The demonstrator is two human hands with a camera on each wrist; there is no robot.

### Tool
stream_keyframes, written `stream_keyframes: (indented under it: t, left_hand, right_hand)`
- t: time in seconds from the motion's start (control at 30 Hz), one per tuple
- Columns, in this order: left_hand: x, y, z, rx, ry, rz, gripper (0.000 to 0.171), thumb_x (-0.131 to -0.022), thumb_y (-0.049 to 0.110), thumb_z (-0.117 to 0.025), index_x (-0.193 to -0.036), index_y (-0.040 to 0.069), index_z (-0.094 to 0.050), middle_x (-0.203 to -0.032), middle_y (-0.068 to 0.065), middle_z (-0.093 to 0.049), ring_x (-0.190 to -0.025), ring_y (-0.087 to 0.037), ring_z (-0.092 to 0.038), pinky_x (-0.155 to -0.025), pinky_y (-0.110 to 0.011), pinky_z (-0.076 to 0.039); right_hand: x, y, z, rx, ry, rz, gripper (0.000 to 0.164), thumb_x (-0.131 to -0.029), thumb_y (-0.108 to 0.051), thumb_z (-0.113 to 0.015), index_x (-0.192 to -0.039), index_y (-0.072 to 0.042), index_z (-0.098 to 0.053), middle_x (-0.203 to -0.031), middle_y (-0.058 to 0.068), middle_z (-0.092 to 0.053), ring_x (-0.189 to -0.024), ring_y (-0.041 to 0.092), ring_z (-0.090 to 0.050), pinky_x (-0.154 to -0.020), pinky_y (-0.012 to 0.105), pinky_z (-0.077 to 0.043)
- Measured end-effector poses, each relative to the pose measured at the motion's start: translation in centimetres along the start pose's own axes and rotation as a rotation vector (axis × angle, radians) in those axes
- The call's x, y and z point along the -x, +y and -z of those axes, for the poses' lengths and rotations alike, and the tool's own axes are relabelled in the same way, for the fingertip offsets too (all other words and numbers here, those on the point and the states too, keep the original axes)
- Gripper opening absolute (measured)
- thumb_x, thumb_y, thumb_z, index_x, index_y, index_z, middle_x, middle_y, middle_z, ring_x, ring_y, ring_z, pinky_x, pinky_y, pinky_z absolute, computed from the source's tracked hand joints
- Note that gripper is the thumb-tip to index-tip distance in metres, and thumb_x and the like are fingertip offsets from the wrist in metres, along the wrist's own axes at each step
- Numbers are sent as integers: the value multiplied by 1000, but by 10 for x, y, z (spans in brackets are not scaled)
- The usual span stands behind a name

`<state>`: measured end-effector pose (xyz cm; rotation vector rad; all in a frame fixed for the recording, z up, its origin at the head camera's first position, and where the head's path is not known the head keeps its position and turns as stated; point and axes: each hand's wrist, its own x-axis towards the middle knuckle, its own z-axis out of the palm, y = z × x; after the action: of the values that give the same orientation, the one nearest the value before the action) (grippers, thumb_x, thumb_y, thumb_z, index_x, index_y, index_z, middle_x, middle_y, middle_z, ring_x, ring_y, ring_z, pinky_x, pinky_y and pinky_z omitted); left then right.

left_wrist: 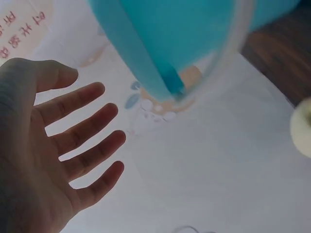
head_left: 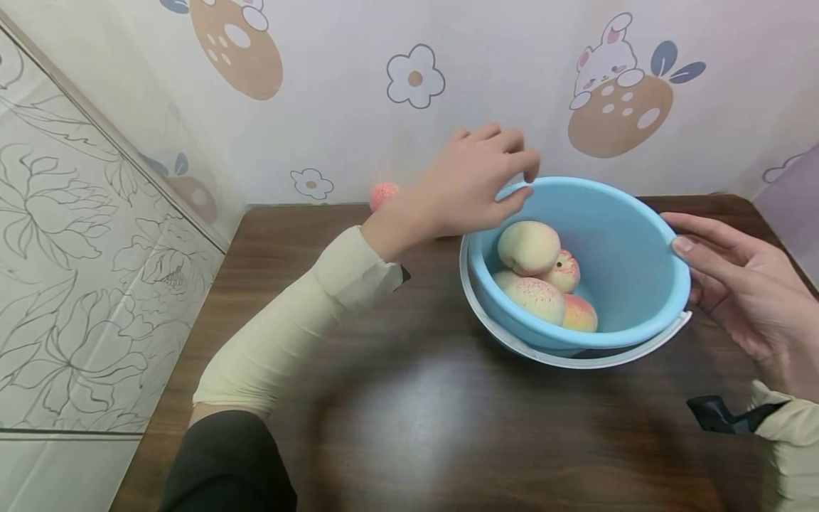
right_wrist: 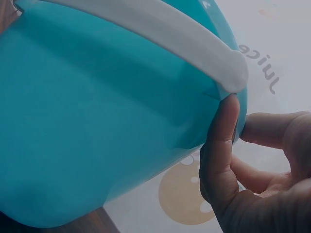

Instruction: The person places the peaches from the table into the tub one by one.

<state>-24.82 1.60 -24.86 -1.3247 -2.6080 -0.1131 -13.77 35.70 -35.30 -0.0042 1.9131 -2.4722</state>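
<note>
A light-blue bucket point(head_left: 633, 284) with a white handle point(head_left: 544, 357) stands on the table, tilted, its mouth facing me. Several pale peaches point(head_left: 528, 247) with pink blush lie inside, gathered at its left side. My right hand point(head_left: 748, 291) pinches the bucket's right rim between thumb and fingers; the right wrist view shows this hand point(right_wrist: 262, 170) near the handle's end. At the far left rim hovers my left hand point(head_left: 476, 181), holding nothing. Its fingers are spread in the left wrist view, where the hand point(left_wrist: 63, 141) is apart from the bucket point(left_wrist: 131, 48).
A pinkish-red round fruit point(head_left: 383, 195) sits at the table's back edge, partly hidden behind my left forearm. The brown wooden table point(head_left: 409, 398) meets a patterned wall point(head_left: 345, 92) at the back. White panels with flower drawings point(head_left: 83, 284) line the left side.
</note>
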Motion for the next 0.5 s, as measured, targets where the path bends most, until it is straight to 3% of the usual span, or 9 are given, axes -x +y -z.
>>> stream_keyframes:
  t: [0.27,0.5]
  left_hand:
    - [3,-29,-16,-9,53,90,29,-106,37,-46,-121,23,-67,-120,1,-64,-111,-22,-54,-90,-40,-45]
    - [7,-46,-30,-19,64,126,30,-107,37,-45,-121,22,-67,-122,-1,-65,-112,-24,-55,-93,-42,-46]
  right_hand:
    - [0,-1,-1,7,12,-13,45,-103,7,-52,-144,-10,-60,-123,0,-74,-85,16,-79,-62,29,-62]
    - [0,-2,-2,-7,0,-17,44,-104,7,-51,-143,-10,-61,-122,1,-75,-85,17,-79,-63,30,-63]
